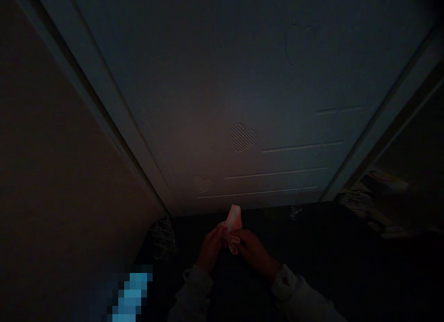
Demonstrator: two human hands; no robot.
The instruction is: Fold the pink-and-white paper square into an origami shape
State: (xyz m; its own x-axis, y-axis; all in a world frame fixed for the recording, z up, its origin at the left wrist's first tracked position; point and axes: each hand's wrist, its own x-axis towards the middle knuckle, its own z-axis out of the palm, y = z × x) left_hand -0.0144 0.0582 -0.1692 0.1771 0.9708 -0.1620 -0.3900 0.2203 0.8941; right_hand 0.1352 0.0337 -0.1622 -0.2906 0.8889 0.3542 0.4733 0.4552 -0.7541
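Observation:
The scene is very dark. My left hand (211, 248) and my right hand (255, 251) meet low in the middle of the head view, fingers pinched on a small pale pink folded piece (233, 221), perhaps paper or cloth. The piece stands up between the fingertips, with a loop of it hanging below. Both wrists wear light sleeves. Beneath the hands is a dark surface (312, 248).
A white door panel (243, 104) with embossed hearts and lines rises straight ahead. A plain wall (62, 174) runs along the left. Clear glassy objects (163, 236) sit at the left of the dark surface. Cluttered items (374, 197) lie at the right.

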